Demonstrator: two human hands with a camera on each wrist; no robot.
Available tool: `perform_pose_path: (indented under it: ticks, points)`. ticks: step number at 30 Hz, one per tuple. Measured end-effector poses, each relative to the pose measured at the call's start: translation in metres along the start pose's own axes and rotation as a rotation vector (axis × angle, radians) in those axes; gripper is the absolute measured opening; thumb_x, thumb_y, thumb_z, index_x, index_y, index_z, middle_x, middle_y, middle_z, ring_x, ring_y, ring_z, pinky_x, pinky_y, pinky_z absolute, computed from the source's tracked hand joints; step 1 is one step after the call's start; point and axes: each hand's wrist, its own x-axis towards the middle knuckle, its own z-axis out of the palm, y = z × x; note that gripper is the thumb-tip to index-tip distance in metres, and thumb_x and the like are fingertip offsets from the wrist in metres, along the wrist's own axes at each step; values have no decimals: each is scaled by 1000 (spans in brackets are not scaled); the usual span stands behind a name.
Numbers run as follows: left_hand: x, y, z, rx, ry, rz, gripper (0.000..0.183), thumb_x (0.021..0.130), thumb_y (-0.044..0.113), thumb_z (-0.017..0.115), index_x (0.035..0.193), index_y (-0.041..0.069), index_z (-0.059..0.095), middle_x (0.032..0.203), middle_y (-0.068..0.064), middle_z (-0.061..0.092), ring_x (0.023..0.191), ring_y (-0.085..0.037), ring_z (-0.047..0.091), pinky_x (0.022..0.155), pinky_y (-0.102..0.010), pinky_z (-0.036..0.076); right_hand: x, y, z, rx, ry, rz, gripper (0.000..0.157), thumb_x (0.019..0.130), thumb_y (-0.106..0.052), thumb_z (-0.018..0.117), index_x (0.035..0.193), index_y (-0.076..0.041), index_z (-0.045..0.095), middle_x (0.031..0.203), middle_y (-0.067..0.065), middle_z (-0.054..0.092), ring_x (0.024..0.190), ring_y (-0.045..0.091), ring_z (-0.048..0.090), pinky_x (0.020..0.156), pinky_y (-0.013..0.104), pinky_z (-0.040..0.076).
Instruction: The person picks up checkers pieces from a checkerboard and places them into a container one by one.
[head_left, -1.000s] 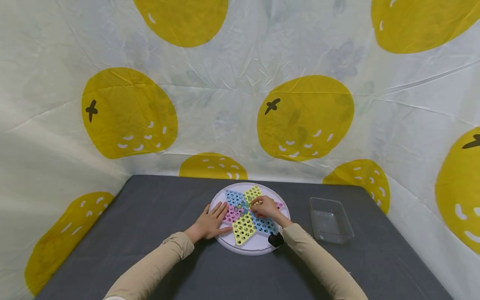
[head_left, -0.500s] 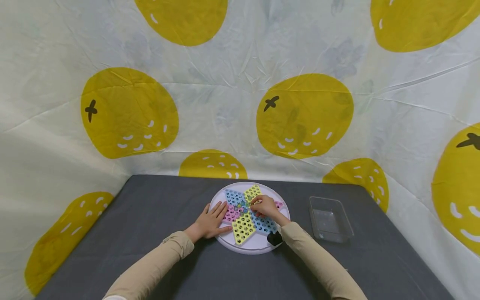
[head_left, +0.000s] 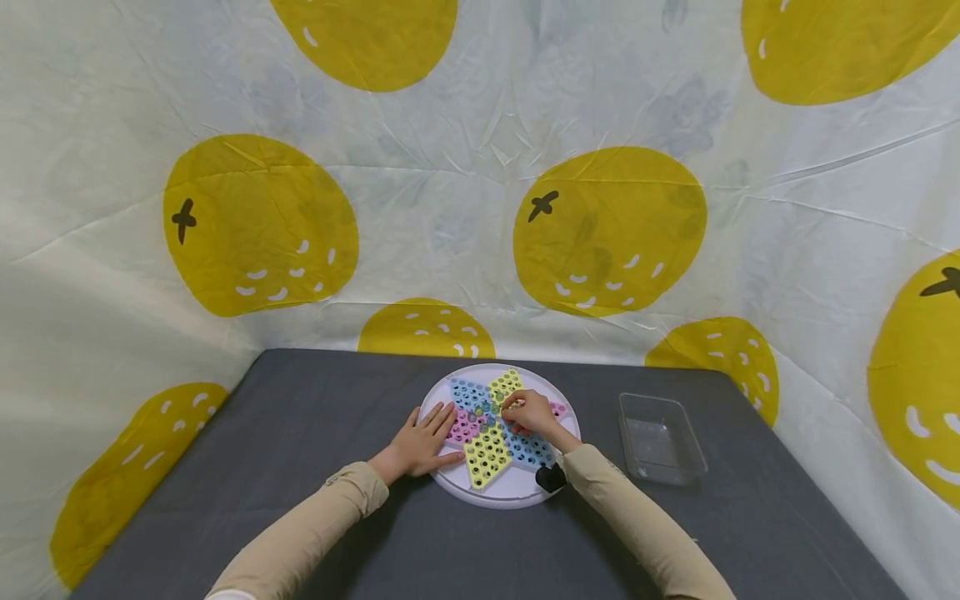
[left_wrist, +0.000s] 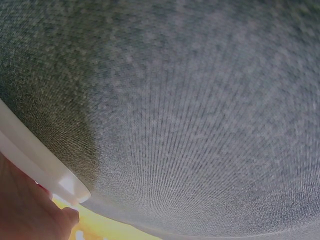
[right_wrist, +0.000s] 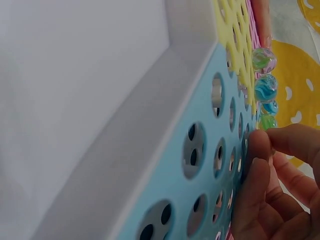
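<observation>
A round white Chinese checkers board (head_left: 513, 492) with a star of blue, yellow and pink hole panels lies on the table. Spread over its left rim is my left hand (head_left: 418, 446), fingers straight and resting on the board. My right hand (head_left: 528, 412) reaches over the right of the board's centre, thumb and fingers curled and fingertips down at the holes. In the right wrist view, several glass marbles (right_wrist: 265, 89), green and blue swirled, sit just beyond those fingertips. I cannot tell whether a marble is between them.
To the right of the board stands a clear plastic box (head_left: 660, 442). Dark grey cloth covers the table (head_left: 330, 400). A pale curtain (head_left: 435, 233) printed with yellow fruit hangs behind and at the sides. A black device (head_left: 550, 477) is at the right wrist.
</observation>
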Motion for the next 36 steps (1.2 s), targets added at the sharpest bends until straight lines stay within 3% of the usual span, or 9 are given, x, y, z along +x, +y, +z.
perform_pose_path:
  ticks: [12,19,36]
  points:
    - [0,1,-4,-2,-4,-3,79,86,62,33,143,10,18,151,-5,16,138,-23,16,107,-53,17,-1,2,-2,27,-25,-43,13,77,-14,66,87,-6,65,58,3,63,42,11,54,40,24,44]
    - [1,1,-3,-13,-10,-13,80,86,63,33,144,10,18,151,-5,15,139,-23,15,107,-52,15,-5,-1,-7,6,2,-61,13,76,-14,68,85,-5,65,60,5,63,42,11,54,41,25,45]
    - [3,1,-4,-11,-28,-18,80,86,63,32,144,11,16,151,-5,13,139,-23,14,107,-52,15,-20,-6,-28,-50,3,31,18,79,-18,65,91,-5,65,67,6,62,51,12,56,46,25,48]
